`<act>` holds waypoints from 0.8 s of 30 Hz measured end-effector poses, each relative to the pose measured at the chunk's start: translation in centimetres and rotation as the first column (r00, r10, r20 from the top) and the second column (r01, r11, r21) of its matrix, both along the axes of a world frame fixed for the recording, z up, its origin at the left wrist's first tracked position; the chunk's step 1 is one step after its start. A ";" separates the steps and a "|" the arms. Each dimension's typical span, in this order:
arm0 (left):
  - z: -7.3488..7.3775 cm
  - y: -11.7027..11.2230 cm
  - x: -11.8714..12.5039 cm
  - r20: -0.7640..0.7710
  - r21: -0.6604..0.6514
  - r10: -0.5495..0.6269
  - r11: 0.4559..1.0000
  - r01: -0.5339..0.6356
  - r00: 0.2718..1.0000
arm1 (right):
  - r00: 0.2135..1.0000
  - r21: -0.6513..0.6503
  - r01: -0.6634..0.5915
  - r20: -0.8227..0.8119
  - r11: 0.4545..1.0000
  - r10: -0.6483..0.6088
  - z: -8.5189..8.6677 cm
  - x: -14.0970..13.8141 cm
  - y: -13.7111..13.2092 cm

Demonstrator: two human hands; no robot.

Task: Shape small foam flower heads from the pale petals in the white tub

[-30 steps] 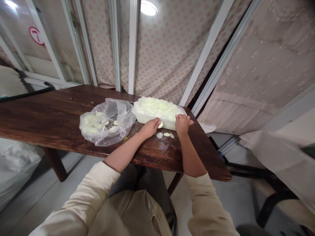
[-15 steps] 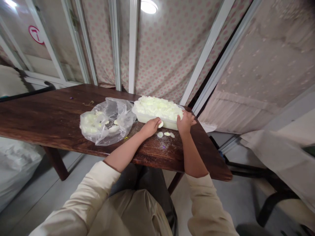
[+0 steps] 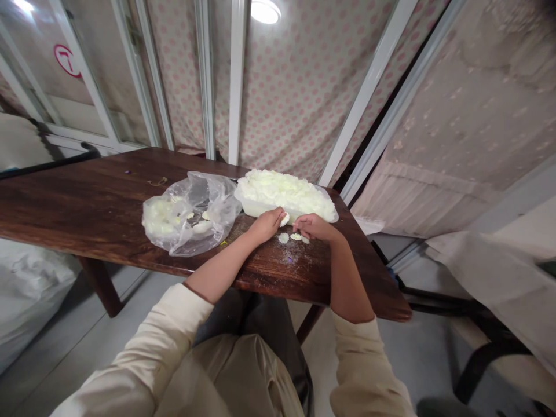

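Note:
My left hand [image 3: 266,226] pinches a small pale-yellow piece with a scalloped edge [image 3: 285,219], held upright at the front of a white plastic tub. My right hand [image 3: 318,227] is just right of it, palm down with fingers curled together; whether anything is between them is hidden. Under those fingertips, several similar flat scalloped pieces [image 3: 284,238] lie on the table. Behind both hands stands the tub [image 3: 256,209], heaped above its rim with a mass of pale-yellow pieces [image 3: 282,188].
A clear plastic bag [image 3: 185,246] with more pale pieces lies left of the tub on the dark wooden table [image 3: 95,202]. White crumbs [image 3: 291,255] are scattered near the front edge. Glazed frames and a dotted curtain [image 3: 295,87] rise behind.
My right hand has left the tub's right end and come left and down to the loose pieces, its fingers closing together. My left hand still holds its piece.

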State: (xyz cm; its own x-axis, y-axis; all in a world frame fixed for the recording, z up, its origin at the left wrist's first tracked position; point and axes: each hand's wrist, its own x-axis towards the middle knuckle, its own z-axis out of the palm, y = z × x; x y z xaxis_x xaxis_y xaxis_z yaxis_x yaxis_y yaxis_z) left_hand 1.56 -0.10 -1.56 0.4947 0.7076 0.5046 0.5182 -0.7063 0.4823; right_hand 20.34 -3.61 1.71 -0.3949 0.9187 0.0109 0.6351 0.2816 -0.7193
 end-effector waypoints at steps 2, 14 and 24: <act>0.1 -0.1 0.0 -0.007 0.001 0.005 1.000 -0.005 1.000 | 0.968 0.066 0.098 0.225 0.993 -0.110 -0.5 0.0 0.2; -0.4 0.1 0.1 -0.086 -0.075 -0.030 0.997 0.024 0.996 | 0.849 -0.098 0.294 0.484 0.951 -0.212 -2.6 1.5 1.3; -0.9 0.6 0.1 -0.214 -0.042 -0.049 0.998 0.041 0.976 | 0.992 -0.187 0.057 0.117 0.981 -0.035 -1.6 0.8 0.7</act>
State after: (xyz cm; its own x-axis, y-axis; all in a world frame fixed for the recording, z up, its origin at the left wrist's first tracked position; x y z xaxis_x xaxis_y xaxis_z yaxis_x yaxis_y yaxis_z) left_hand 1.64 0.48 -2.41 0.6202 0.6983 0.3573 0.5805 -0.7149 0.3897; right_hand 21.15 -2.93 0.13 -0.3407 0.9170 -0.2076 0.7244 0.1153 -0.6796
